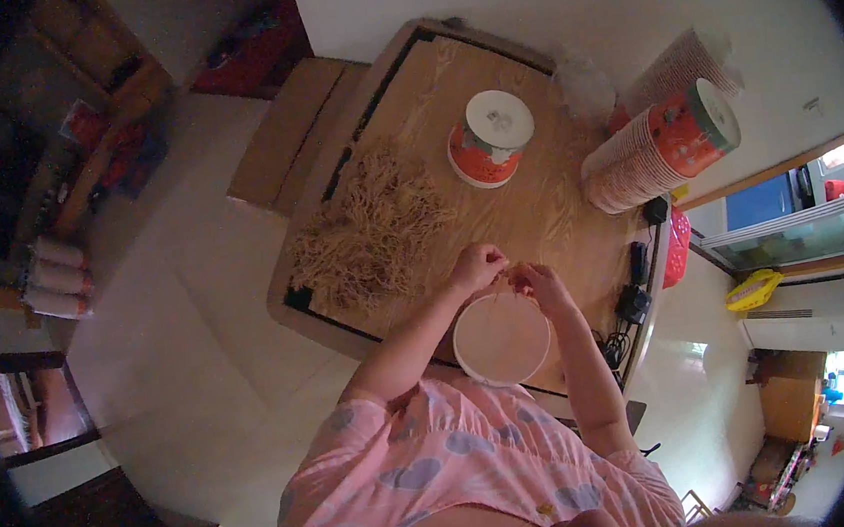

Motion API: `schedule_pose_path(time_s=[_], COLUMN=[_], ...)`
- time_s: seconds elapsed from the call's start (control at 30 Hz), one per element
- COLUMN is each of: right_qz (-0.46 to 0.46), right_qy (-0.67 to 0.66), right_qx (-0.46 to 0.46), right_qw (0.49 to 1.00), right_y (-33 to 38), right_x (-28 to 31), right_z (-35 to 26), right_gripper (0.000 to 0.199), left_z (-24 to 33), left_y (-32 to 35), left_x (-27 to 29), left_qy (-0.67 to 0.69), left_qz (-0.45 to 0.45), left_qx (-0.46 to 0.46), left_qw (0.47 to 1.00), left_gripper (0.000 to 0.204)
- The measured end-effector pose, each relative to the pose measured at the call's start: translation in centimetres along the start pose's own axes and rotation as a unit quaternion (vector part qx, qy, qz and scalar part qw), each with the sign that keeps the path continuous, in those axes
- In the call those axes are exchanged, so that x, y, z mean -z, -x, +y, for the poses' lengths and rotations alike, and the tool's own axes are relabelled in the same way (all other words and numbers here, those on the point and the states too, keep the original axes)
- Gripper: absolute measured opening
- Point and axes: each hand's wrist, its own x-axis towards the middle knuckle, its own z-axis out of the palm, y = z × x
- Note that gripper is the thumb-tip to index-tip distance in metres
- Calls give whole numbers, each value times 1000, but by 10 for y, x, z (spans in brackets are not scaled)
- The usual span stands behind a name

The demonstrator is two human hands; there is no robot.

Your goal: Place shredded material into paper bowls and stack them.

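Above the far rim of a round, open paper tub (pixel 502 342), my left hand (pixel 480 265) and my right hand (pixel 538 285) are close together. Their fingers are closed in a pinch on a thin brown strand (pixel 505 274), small and partly hidden by the fingers. The tub stands at the near edge of the table, right in front of my body; its inside looks pale. To the left of my hands lies a big tangled heap of brown, stringy, root-like strands (pixel 374 228).
A red-and-white tub (pixel 493 152) stands bottom up on the wooden table (pixel 529 219). A long stack of nested tubs (pixel 653 148) lies at the right. Black adapters and cords (pixel 634 300) line the right edge. A cardboard box (pixel 295 134) sits beyond the table's left side.
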Motion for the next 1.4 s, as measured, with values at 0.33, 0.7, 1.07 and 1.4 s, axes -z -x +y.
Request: schedule_pose_path(time_s=[0.33, 0.7, 1.07, 1.4], right_qz=[48, 7, -18, -11], right_qy=[116, 129, 158, 37], right_qx=[74, 46, -32, 36], right_qw=[989, 991, 987, 999], right_y=[-11, -5, 13, 15], right_x=[2, -2, 5, -5], right_z=[8, 5, 1, -6], right_gripper=[17, 11, 15, 14], left_z=[4, 14, -7, 31], left_y=[3, 21, 27, 16], left_x=[-4, 9, 22, 19], left_qy=[34, -71, -165, -47], left_qz=[-27, -43, -1, -178], left_qx=[24, 7, 43, 42], left_qw=[999, 996, 985, 982], left_gripper=[12, 16, 10, 21])
